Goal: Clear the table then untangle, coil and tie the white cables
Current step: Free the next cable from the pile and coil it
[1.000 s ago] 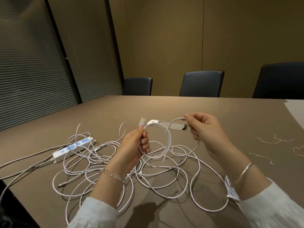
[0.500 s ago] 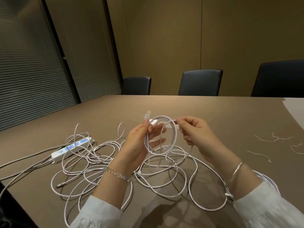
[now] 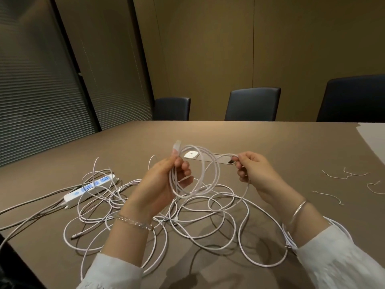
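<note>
My left hand grips a small coil of white cable above the brown table, with the cable's plug end sticking up past my thumb. A short way to the right, my right hand pinches the same cable between thumb and forefinger, and the strand hangs down from it to the table. Below both hands lies a tangle of loose white cables spread in many loops. A second bundle of white cable shows beside my right sleeve.
A white power strip with blue sockets lies at the left, grey cords running off the table's left edge. Several thin white ties lie at the right. A socket panel is set in the table. Three dark chairs stand behind.
My right hand first came in to the coil and laid a loop on it, then drew back out to the right along the cable. The coil in my left hand has grown.
</note>
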`<action>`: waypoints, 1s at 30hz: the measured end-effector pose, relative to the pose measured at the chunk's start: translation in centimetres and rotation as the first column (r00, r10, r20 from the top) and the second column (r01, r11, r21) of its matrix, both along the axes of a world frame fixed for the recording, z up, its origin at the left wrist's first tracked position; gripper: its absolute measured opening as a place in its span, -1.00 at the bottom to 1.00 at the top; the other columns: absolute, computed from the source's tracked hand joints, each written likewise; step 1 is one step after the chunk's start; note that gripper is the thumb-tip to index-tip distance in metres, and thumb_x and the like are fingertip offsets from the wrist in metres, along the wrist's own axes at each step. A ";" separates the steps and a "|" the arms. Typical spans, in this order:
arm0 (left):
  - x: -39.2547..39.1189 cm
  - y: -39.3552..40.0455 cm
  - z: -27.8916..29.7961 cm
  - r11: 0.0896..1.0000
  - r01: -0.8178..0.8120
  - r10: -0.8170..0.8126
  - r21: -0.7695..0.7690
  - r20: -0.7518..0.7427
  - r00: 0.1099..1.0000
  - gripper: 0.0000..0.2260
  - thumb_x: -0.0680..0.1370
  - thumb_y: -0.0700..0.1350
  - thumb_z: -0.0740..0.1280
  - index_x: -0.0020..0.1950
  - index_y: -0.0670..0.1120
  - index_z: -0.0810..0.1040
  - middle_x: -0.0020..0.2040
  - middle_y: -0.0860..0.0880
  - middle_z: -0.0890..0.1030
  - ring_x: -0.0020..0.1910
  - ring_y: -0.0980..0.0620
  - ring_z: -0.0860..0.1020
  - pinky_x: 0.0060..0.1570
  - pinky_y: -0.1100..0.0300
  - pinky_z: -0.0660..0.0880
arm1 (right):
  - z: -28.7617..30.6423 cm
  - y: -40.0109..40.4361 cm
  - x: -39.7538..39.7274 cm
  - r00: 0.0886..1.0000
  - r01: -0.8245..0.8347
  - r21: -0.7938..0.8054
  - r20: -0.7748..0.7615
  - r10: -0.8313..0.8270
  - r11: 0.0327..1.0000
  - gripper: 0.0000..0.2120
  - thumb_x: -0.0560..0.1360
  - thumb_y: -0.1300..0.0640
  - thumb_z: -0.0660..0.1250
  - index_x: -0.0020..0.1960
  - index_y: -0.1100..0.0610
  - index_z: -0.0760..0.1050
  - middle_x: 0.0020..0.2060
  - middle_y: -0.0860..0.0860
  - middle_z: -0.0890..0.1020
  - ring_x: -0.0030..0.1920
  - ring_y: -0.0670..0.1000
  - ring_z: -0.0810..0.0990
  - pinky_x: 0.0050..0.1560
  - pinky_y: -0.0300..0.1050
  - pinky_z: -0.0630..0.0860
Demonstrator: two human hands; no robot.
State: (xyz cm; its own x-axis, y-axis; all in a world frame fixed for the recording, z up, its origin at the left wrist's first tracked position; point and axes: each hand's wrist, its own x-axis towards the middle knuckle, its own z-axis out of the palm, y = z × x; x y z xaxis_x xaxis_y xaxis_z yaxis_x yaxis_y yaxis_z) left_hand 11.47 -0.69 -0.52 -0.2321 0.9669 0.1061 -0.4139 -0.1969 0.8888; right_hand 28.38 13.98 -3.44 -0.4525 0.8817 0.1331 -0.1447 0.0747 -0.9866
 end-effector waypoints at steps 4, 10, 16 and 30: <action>0.5 0.8 -1.4 0.975 -0.219 0.201 -0.046 -0.246 0.948 -0.68 0.52 0.09 0.23 -0.39 -0.02 0.43 -0.18 0.00 0.65 -0.11 0.06 0.58 0.00 0.10 0.37 | 0.4 0.3 0.4 0.992 0.002 0.061 -0.123 0.005 0.998 -0.73 0.66 0.16 0.13 -0.14 0.07 0.52 -0.46 -0.16 0.48 -0.49 -0.19 0.37 -0.42 -0.34 0.36; 0.2 1.3 -2.2 0.947 -0.322 0.322 -0.015 0.021 0.946 -0.65 0.66 0.00 0.14 -0.29 -0.09 0.36 -0.28 -0.08 0.65 -0.23 -0.01 0.66 0.05 0.02 0.56 | 0.9 -0.3 0.9 0.993 -0.058 0.093 -0.096 0.067 0.994 -0.77 0.64 0.17 0.18 -0.07 0.18 0.57 -0.41 -0.06 0.38 -0.51 -0.15 0.27 -0.52 -0.31 0.22; -2.2 1.9 -1.8 0.816 -0.576 0.573 -0.057 0.218 0.790 -0.65 0.70 0.02 0.08 -0.26 -0.07 0.30 -0.59 0.09 0.25 -0.67 0.17 0.22 -0.59 0.39 0.31 | 1.3 -0.5 2.2 0.932 -0.095 0.352 0.360 -0.041 0.931 -0.89 0.55 0.14 0.34 -0.04 0.14 0.63 -0.33 -0.01 0.56 -0.35 -0.10 0.43 -0.37 -0.25 0.34; -6.8 1.4 -2.8 0.503 -0.863 0.857 -0.058 0.169 0.488 -0.65 0.72 -0.04 0.01 -0.23 -0.10 0.31 -0.41 -0.04 0.31 -0.66 0.16 0.40 -0.31 0.16 0.50 | 3.4 1.2 6.9 0.744 -0.248 0.558 0.633 -0.213 0.792 -0.84 0.46 -0.01 0.46 -0.25 0.03 0.61 -0.34 -0.05 0.62 -0.29 -0.07 0.54 -0.27 -0.21 0.43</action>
